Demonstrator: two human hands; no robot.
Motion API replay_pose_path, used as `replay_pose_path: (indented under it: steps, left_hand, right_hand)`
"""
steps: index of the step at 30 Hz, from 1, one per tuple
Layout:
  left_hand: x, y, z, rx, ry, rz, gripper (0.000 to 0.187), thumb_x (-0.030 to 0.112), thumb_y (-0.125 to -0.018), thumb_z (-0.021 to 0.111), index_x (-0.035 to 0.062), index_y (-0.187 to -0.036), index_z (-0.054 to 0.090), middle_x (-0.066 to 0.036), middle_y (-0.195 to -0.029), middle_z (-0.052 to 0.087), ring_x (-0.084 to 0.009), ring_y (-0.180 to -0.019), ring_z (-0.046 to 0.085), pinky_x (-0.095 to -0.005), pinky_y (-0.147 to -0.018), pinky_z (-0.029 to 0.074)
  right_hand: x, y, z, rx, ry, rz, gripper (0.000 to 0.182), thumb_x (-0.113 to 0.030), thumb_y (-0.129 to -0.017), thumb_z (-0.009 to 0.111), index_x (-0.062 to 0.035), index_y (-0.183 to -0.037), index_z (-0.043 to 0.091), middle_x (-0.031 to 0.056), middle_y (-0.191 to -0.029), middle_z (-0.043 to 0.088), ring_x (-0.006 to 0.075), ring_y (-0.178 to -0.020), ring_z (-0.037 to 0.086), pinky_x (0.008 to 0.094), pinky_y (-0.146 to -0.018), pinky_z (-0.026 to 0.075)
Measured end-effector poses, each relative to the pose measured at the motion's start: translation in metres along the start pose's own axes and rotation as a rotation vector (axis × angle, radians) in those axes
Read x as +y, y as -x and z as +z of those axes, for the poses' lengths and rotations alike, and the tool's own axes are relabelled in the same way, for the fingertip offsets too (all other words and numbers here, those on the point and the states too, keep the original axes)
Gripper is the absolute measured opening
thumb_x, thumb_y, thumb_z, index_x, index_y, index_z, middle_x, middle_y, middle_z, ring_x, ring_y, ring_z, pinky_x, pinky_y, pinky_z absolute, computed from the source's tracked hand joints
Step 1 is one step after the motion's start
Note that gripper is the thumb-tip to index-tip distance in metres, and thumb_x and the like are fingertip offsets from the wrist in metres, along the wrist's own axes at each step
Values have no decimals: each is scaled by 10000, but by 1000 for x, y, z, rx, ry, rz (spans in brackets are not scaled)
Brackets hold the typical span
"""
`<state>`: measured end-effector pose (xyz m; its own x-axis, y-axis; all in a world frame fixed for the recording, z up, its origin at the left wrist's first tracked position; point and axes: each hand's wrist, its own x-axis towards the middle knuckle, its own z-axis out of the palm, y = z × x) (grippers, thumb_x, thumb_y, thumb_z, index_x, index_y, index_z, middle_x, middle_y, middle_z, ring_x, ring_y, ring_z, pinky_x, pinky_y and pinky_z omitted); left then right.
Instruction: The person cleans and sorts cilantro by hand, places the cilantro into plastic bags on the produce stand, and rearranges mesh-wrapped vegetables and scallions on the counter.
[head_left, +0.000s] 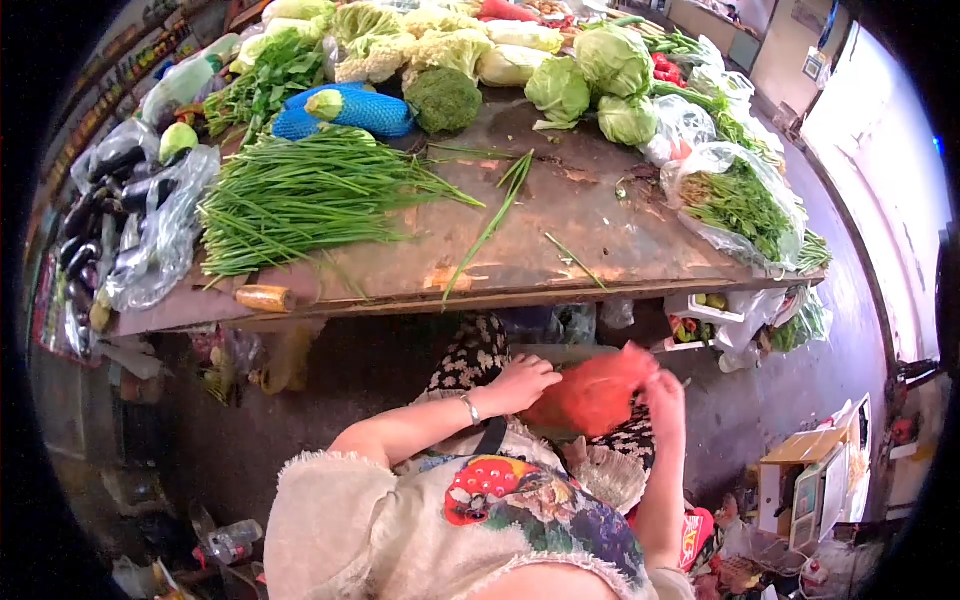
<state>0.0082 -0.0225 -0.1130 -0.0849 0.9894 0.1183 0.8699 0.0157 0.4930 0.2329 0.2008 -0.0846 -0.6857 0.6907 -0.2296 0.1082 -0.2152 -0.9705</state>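
Note:
A thin red plastic bag (592, 393) is spread out over my lap, just below the table's front edge. My right hand (663, 402) pinches the bag at its upper right corner, fingers closed. At the bag's left edge is my left hand (526, 384), with its fingers curled together on the plastic; their tips are partly hidden. On the table in front lies a big pile of garlic chives (300, 200), and a few loose stalks (492, 225) lie to its right. A short wooden handle (264, 298) rests at the table edge beside the pile.
The wooden table (540, 240) bears broccoli (443, 100), blue-netted vegetables (365, 110), cauliflower (380, 50) and cabbages (612, 60) at the back. Bagged eggplants (80, 230) stand left, bagged greens (740, 205) right. A cardboard box (800, 450) and clutter lie at lower right.

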Motion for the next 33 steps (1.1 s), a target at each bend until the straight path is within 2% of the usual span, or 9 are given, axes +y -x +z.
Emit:
replay_pose_path:
  steps: [2, 5, 6, 9, 12, 16, 18, 25, 33]
  left_hand:
    - [12, 1, -7, -17, 17, -5, 399, 110, -823, 605, 86, -1217, 556, -122, -1126, 540, -302, -1086, 507, -441, -920, 409]
    - [13, -3, -13, 56, 154, -63, 493, 110, -823, 617, 70, -1301, 502, -175, -1252, 508, -354, -1152, 505, -420, -963, 438]
    - [12, -4, -17, 51, 154, -51, 493, 110, -823, 617, 70, -1301, 502, -175, -1252, 508, -354, -1152, 505, -420, -963, 438]
    - [14, -8, -22, 36, 221, -110, 565, 101, -816, 627, 84, -1353, 454, -184, -1292, 488, -360, -1174, 496, -428, -1001, 419]
    - [35, -20, -49, -37, 433, -177, 823, 144, -768, 706, 139, -1471, 277, -232, -1410, 375, -392, -1301, 371, -432, -1087, 338]
    - [33, -25, -31, -80, 604, -29, 951, 266, -738, 780, 111, -1490, 219, -190, -1500, 247, -326, -1374, 290, -414, -1112, 294]
    - [35, -25, -22, -20, 739, 11, 716, 206, -813, 717, 55, -1419, 367, -131, -1409, 429, -240, -1274, 437, -370, -1056, 367]
    - [68, -35, -60, -26, 1430, -234, 335, 46, -914, 539, 31, -1248, 552, -15, -1162, 618, -85, -1058, 543, -275, -924, 453]
    - [95, -29, -120, 175, 815, 186, 468, 8, -844, 575, 44, -1304, 495, -155, -1298, 523, -243, -1217, 498, -372, -1013, 405]
  right_hand:
    - [-12, -1, 18, 115, -540, -102, 82, -113, -905, 599, -38, -885, 624, 32, -859, 676, 164, -750, 633, 297, -696, 499]
    - [54, -18, -32, -209, 1350, -274, 112, -124, -868, 633, -46, -948, 623, 9, -889, 658, 136, -819, 616, 297, -729, 469]
    - [40, -13, -27, -196, 1350, -269, 112, -124, -868, 633, -46, -948, 623, 9, -889, 658, 136, -819, 616, 297, -729, 469]
    - [-52, 10, 23, -16, -443, -59, 92, -69, -888, 572, -24, -952, 620, 29, -898, 651, 115, -834, 606, 288, -759, 474]
    - [-47, 7, 20, -66, 531, -97, 116, -83, -911, 572, -5, -992, 596, 18, -929, 628, 93, -867, 578, 257, -784, 477]
    - [-93, 47, 59, -172, -535, 24, 144, -130, -900, 617, -33, -1007, 605, -22, -910, 606, 58, -863, 548, 223, -779, 449]
    - [-81, 44, 51, -134, 31, -56, 142, -75, -892, 606, -10, -1018, 595, -7, -922, 621, 75, -890, 584, 250, -804, 479]
    - [-77, 56, 62, -40, 72, -85, 401, -25, -829, 622, -32, -1209, 493, 46, -1078, 585, 105, -902, 580, 234, -749, 484]
    - [-86, 53, 69, 240, -135, -37, 310, 74, -793, 583, -43, -1077, 621, 52, -1067, 632, 160, -989, 591, 302, -839, 510]
